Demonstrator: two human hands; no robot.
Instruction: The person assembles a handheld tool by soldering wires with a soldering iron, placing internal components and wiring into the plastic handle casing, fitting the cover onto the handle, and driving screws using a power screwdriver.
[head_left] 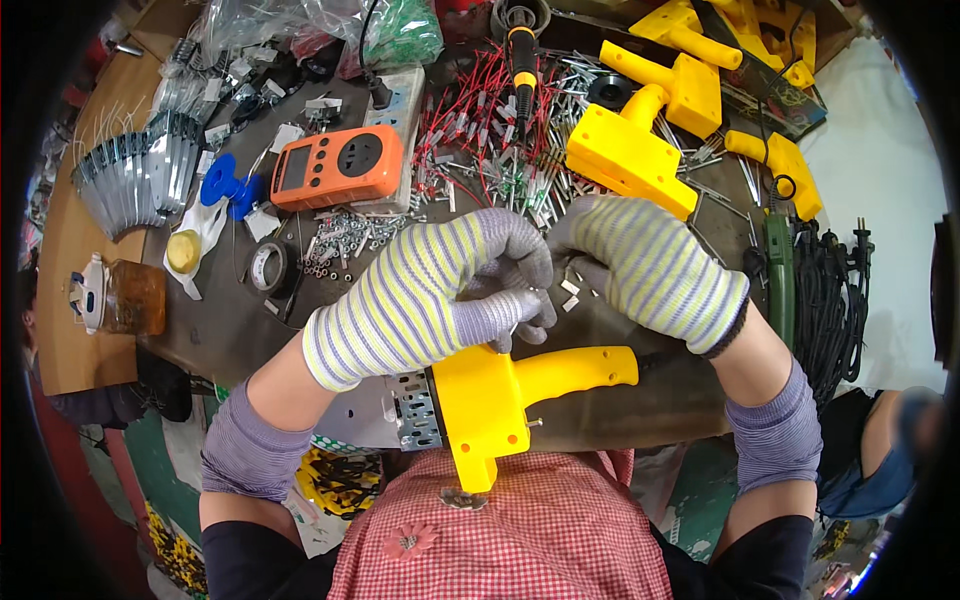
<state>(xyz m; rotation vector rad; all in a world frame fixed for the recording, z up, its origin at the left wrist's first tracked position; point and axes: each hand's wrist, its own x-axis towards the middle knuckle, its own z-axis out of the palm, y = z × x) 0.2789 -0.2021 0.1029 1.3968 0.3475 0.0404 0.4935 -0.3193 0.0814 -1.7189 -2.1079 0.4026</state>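
Both of my hands wear striped knit gloves with grey fingers. My left hand (430, 290) is closed in a pinch over a yellow plastic tool housing (480, 400) with a handle; whatever its fingertips hold is too small to name. Beside it, my right hand (650, 265) has its fingers curled inward and pressed together, its tips partly hidden. Small white pieces (570, 287) lie on the dark bench between the hands. Near the bench's front edge, the housing is tilted against my apron, its handle pointing right. A perforated metal plate (418, 412) adjoins its left side.
An orange meter (338, 167) with a socket stands beyond my left hand, nuts (350, 240) below it. Red wires (465, 110), a hanging screwdriver (522, 60) and yellow housings (630, 145) fill the back. Black cords (830, 290) lie right, a roll of tape (268, 267) left.
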